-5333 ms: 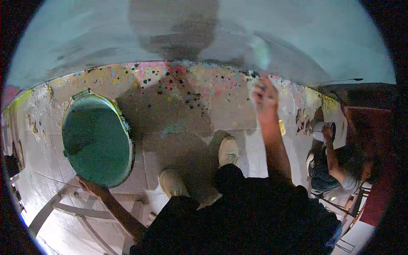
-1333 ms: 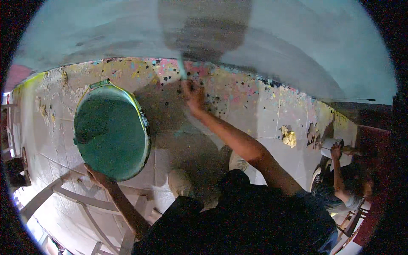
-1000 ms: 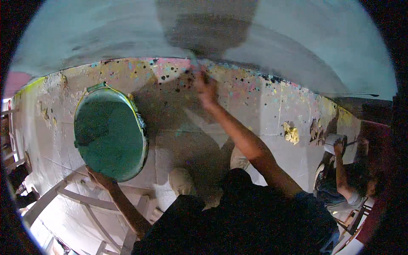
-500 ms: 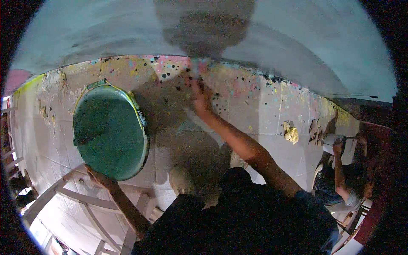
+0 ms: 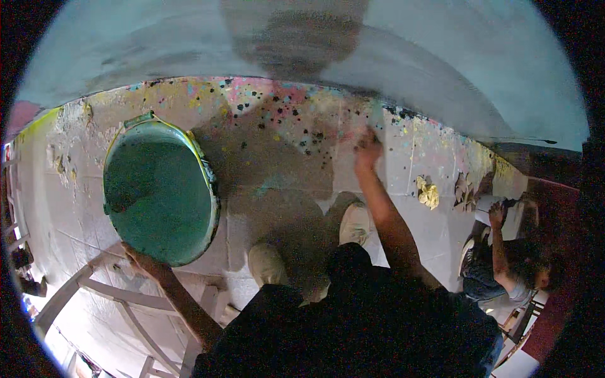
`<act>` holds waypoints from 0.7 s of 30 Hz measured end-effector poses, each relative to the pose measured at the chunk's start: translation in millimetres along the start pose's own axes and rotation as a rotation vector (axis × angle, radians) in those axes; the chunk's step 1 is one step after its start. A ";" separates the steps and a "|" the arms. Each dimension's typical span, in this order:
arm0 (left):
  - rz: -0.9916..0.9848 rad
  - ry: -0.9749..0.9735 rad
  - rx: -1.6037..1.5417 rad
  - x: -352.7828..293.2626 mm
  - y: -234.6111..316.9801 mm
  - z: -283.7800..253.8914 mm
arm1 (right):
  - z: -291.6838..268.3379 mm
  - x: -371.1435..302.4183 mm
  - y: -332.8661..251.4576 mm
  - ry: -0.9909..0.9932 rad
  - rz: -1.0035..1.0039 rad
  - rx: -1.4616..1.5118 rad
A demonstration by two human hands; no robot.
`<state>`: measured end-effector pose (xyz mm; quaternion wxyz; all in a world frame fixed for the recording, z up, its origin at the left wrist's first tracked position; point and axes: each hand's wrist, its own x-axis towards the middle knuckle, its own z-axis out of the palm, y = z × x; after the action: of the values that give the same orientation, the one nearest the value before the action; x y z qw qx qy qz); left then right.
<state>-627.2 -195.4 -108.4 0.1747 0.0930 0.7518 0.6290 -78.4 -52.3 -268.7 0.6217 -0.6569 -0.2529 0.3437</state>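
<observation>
A large bucket of dark green paint [image 5: 167,189], with a yellowish streaked rim, is tilted toward me on the left. My left hand [image 5: 145,261] grips it at the near edge, the fingers partly hidden behind it. To the right, my right hand [image 5: 368,154] reaches out close to the foot of the painted wall [image 5: 428,75], over the paint-spattered floor [image 5: 302,135]. Its fingers are curled; motion blur and shadow hide what lies in them.
A wooden chair or ladder frame [image 5: 129,293] stands at lower left. My shoes [image 5: 268,264] are below the bucket's right side. Crumpled yellowish paper [image 5: 427,193] lies right of my right hand. Another person [image 5: 504,264] crouches at far right, a hand at a pale container [image 5: 486,209].
My right hand has swung rightward along the foot of the wall. The bucket and left hand have shifted slightly left in view. The other person's head has moved a little.
</observation>
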 end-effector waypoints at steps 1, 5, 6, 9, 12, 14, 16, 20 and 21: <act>0.014 0.003 0.011 -2.4 3.2 -7.2 | 6.2 -24.0 -58.0 0.109 0.166 0.125; 0.009 0.009 0.054 -6.1 8.2 2.1 | -9.2 -15.4 -71.9 0.228 0.068 0.189; 0.012 0.009 0.055 -12.5 17.1 7.2 | 5.3 -18.6 -70.6 0.201 0.169 0.288; -0.032 -0.060 0.000 -28.6 37.8 26.2 | 64.1 -23.5 -13.4 0.041 0.029 -0.081; -0.005 -0.080 -0.013 -13.2 13.5 6.7 | 172.5 -96.1 -50.4 -0.445 0.054 -0.074; 0.117 -0.050 0.031 0.0 -3.7 2.4 | 221.0 -116.7 -57.8 -0.472 -0.147 -0.316; 0.068 -0.054 -0.004 -0.2 0.0 8.0 | 247.9 -120.8 -32.0 -0.453 -0.221 -0.316; -0.023 -0.088 -0.015 -15.9 20.1 17.6 | 240.4 -106.9 -49.5 -0.523 -0.352 -0.437; -0.015 -0.100 -0.019 -16.5 22.4 21.1 | 228.3 -94.7 -50.0 -0.389 -0.153 -0.468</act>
<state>-605.7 -177.7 -87.2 0.2175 0.1169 0.7370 0.6292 -308.6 27.5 -204.1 0.4178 -0.6830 -0.4881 0.3474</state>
